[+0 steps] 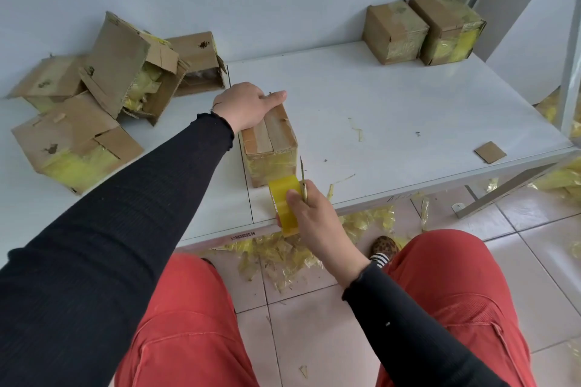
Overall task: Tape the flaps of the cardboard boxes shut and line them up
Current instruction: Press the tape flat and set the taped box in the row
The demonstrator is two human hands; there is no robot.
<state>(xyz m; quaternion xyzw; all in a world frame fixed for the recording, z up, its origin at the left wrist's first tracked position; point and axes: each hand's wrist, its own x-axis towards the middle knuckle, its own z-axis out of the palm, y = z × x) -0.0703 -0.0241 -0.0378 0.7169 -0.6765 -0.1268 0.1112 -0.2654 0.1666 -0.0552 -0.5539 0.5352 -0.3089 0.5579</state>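
- The left hand [243, 107] lies flat on the far end of the small box [271, 143], fingers straight, pressing down.
- The right hand [309, 214], just nearer than that box, grips a yellow tape roll [283, 203] and a thin blade [303, 179].
- Loose open boxes [103, 88] lie left of the left hand.
- Two taped boxes [423, 31] stand side by side, well beyond the right hand.

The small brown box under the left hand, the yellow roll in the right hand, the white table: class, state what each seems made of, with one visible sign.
Small brown box: corrugated cardboard, matt, glossy tape on its side. Yellow roll: translucent plastic tape, shiny. White table: smooth matt top, probably laminate or painted metal; unclear.
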